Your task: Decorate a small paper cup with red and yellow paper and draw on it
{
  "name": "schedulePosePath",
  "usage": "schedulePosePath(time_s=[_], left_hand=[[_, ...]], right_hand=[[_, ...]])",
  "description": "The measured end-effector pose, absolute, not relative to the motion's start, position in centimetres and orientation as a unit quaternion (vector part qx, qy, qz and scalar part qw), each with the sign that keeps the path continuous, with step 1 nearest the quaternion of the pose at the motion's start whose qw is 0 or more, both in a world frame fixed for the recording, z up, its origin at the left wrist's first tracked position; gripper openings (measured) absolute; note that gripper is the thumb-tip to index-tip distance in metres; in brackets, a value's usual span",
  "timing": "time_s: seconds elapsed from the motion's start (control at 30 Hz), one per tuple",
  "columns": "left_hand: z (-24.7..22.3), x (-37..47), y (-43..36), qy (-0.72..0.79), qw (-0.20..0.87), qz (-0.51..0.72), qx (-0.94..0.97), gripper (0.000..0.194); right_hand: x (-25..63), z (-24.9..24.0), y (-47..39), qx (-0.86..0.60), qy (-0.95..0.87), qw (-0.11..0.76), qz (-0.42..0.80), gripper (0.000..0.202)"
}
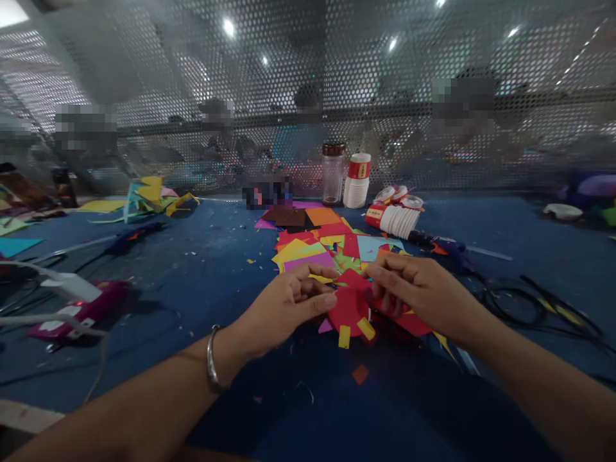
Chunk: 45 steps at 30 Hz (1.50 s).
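red paper piece [350, 312] between two bare hands, over the middle of the blue surface [289, 404], toward its near edge.
the left hand [289, 298] has its thumb at the piece's left rim, fingers parted in a narrow grip; the right hand [409, 285] curls its fingers closely by the upper right rim, though whether either grip pinches firmly, one cannot tell. the piece looks light, thin and bendy, likely to crease or tear if squeezed; it seems best taken lightly by the red rim, clear of the yellow tabs [344, 337] at its near side. colored paper scraps [308, 262] lie just beyond.
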<state>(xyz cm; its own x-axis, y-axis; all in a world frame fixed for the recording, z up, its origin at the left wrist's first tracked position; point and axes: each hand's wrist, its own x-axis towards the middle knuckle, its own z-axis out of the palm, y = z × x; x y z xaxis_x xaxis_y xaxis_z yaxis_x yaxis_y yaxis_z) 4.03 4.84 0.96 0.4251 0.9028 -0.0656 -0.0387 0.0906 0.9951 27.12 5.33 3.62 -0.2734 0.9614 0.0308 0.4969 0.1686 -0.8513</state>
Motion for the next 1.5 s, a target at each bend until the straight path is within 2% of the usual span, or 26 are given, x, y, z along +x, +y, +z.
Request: schedulePosePath(time_s=[0.17, 0.4, 0.53, 1.23, 1.37, 1.5], left_hand=[[1.02, 4.21, 4.61, 0.379, 0.631, 0.353, 0.577, 0.049], [1.03, 3.98, 4.68, 0.383, 0.622, 0.376, 0.569, 0.045], [1.13, 3.87, 4.76, 0.39, 0.61, 0.389, 0.57, 0.039], [0.74, 3.86, 5.09, 0.376, 0.622, 0.389, 0.567, 0.04], [0.66, 3.94, 5.13, 0.37, 0.625, 0.389, 0.566, 0.04], [0.53, 4.0, 5.07, 0.375, 0.624, 0.381, 0.57, 0.041]], right_hand=[[26.99, 3.1, 4.94, -0.513, -0.73, 0.274, 0.359, 0.047], [27.07, 3.36, 4.97, -0.525, -0.705, 0.213, 0.427, 0.039], [27.37, 3.33, 5.17, -0.521, -0.704, 0.217, 0.431, 0.037], [27.2, 3.61, 5.03, -0.521, -0.689, 0.242, 0.442, 0.034], [27.3, 3.51, 5.16, -0.521, -0.709, 0.237, 0.412, 0.039], [27.33, 3.56, 5.13, -0.523, -0.759, 0.244, 0.302, 0.045]])
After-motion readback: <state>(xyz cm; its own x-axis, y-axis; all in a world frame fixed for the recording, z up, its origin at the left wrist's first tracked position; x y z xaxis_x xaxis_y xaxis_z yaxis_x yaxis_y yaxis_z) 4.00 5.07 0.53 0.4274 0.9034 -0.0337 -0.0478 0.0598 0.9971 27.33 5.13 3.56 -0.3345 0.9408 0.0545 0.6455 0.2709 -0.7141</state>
